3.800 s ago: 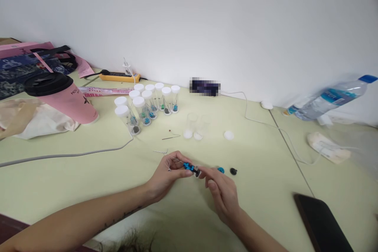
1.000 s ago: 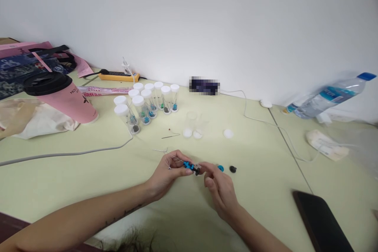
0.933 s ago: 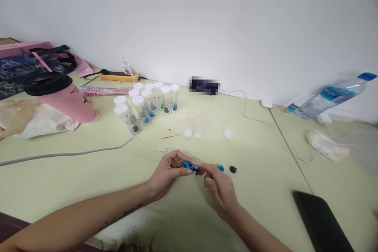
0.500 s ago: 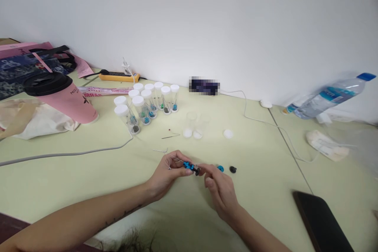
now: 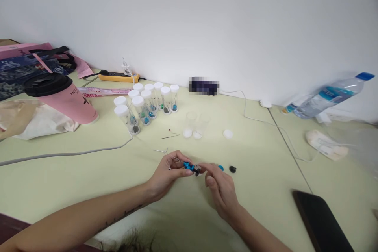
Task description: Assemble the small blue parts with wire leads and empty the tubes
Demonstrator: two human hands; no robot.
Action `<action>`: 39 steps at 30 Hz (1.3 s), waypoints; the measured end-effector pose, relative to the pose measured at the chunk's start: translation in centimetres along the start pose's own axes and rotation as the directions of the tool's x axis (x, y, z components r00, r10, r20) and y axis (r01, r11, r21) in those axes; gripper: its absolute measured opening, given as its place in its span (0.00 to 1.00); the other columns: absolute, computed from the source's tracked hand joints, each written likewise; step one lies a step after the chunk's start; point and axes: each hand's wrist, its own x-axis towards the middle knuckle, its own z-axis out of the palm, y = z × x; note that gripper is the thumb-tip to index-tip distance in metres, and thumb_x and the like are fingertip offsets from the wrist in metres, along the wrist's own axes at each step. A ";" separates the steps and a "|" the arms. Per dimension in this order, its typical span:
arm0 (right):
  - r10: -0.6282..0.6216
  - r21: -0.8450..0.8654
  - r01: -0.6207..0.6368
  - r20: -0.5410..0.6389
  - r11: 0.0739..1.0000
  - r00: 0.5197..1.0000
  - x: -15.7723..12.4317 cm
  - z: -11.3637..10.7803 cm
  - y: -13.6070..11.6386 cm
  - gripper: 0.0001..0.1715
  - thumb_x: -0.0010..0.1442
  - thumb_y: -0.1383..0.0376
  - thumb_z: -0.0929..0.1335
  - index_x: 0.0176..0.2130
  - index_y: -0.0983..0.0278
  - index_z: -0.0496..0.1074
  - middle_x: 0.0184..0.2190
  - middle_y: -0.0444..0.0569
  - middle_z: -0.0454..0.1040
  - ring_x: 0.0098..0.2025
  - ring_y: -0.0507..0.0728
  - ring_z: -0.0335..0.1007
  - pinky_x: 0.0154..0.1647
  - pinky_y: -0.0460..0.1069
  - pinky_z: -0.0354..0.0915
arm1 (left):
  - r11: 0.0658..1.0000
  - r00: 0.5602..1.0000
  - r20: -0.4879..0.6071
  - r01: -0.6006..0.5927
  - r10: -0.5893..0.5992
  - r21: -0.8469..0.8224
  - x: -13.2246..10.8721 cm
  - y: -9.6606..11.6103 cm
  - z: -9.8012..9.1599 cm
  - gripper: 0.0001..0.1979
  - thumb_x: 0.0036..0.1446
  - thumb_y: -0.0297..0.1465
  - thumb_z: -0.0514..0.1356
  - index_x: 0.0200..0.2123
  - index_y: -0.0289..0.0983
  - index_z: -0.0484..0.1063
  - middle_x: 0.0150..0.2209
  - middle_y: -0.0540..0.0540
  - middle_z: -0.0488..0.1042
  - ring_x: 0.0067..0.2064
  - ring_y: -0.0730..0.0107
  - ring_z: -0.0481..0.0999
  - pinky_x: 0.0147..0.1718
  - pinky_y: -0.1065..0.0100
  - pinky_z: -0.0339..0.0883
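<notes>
My left hand is closed on a small blue metal part with a black disc-like end, pinched between thumb and fingers. Thin pale wire or line trails from the part across my left fingers. My right hand has its index finger stretched out, its tip at the black end of the part. The right thumb stays apart from that finger. Just beyond the right hand lie a small blue piece, partly hidden, and a small black round piece. Bent metal hex keys rest near my left hand.
Several clear tubes with white caps hold small parts at the centre left. Two clear tubes and a white cap stand nearby. A pink cup is left, a black phone right, a water bottle far right.
My right index finger has shifted very slightly at the black end of the part. My left hand keeps its hold, and the things on the table lie as before.
</notes>
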 end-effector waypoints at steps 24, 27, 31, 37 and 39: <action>0.018 0.020 -0.018 0.019 1.000 1.000 -0.1 0.0 -0.2 0.17 0.67 0.64 0.55 0.53 0.59 0.64 0.39 0.48 0.71 0.36 0.54 0.68 0.39 0.49 0.62 | 1.000 1.000 0.020 -0.006 0.007 -0.005 0.0 -0.1 -0.1 0.11 0.44 0.21 0.68 0.31 0.34 0.70 0.35 0.46 0.78 0.39 0.69 0.76 0.43 0.66 0.65; 0.000 0.026 0.000 0.024 1.000 1.000 -0.1 0.0 -0.1 0.17 0.67 0.64 0.55 0.52 0.59 0.65 0.38 0.48 0.71 0.38 0.55 0.68 0.40 0.49 0.62 | 1.000 1.000 0.022 -0.004 0.004 -0.004 0.0 -0.2 -0.1 0.11 0.44 0.21 0.68 0.31 0.34 0.70 0.35 0.47 0.78 0.38 0.70 0.76 0.43 0.67 0.65; 0.015 0.038 -0.015 0.017 0.999 1.000 0.0 0.0 -0.1 0.17 0.67 0.64 0.55 0.53 0.59 0.63 0.39 0.48 0.71 0.38 0.54 0.68 0.39 0.48 0.62 | 1.000 1.000 0.018 0.000 0.000 -0.008 0.1 -0.1 -0.2 0.12 0.44 0.21 0.68 0.31 0.34 0.70 0.35 0.47 0.78 0.38 0.70 0.76 0.43 0.67 0.65; 0.002 0.036 -0.003 0.017 0.999 1.000 0.1 -0.1 -0.1 0.18 0.67 0.64 0.55 0.53 0.59 0.64 0.38 0.48 0.71 0.38 0.55 0.68 0.39 0.49 0.62 | 1.000 1.000 0.022 -0.004 0.004 -0.011 0.1 -0.2 -0.2 0.11 0.45 0.21 0.68 0.31 0.34 0.70 0.35 0.46 0.78 0.39 0.69 0.76 0.44 0.66 0.65; 0.011 0.036 -0.011 0.016 0.999 1.000 0.0 -0.1 -0.2 0.18 0.68 0.63 0.55 0.53 0.59 0.63 0.39 0.49 0.71 0.39 0.55 0.68 0.39 0.49 0.62 | 1.000 1.000 0.024 -0.008 0.008 -0.010 0.1 -0.2 -0.2 0.11 0.45 0.21 0.68 0.32 0.34 0.70 0.35 0.46 0.78 0.39 0.69 0.76 0.44 0.65 0.65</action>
